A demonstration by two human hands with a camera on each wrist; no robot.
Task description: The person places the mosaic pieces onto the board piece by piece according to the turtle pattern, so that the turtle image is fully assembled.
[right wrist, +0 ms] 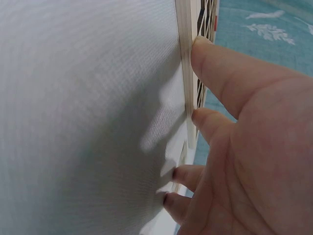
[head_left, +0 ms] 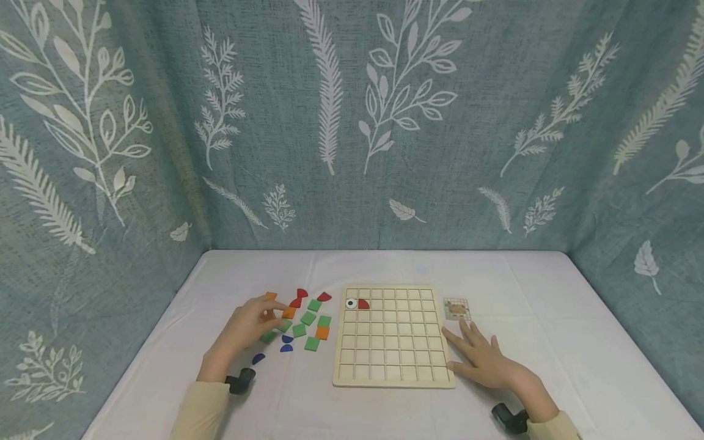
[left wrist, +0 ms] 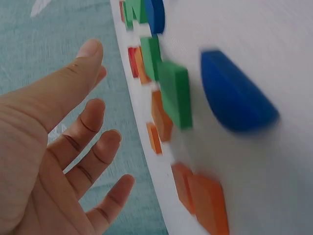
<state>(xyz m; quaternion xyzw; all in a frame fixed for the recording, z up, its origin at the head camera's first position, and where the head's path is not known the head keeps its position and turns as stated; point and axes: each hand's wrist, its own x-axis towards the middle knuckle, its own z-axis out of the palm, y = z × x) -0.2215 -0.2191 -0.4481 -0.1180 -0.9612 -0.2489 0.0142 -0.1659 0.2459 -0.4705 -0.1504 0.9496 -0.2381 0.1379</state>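
Note:
My left hand (head_left: 246,325) hovers over loose flat pieces left of the board, thumb and fingers apart with nothing between them. Around it lie several green squares (head_left: 311,343), orange squares (head_left: 322,333), red quarter-round pieces (head_left: 324,296) and blue half-round pieces (head_left: 286,348). In the left wrist view, a blue half-round piece (left wrist: 237,93) and a green square (left wrist: 175,95) lie near that hand. A wooden grid board (head_left: 393,384) holds a round eye piece (head_left: 351,303) and a red quarter-round piece (head_left: 363,304) at upper left. My right hand (head_left: 486,362) touches the board's right edge with extended fingers.
A small picture card (head_left: 456,308) lies right of the board, just beyond the right fingertips. White cloth (head_left: 275,403) covers the table. A blue-green curtain (head_left: 352,201) with white leaf prints stands behind and along both sides.

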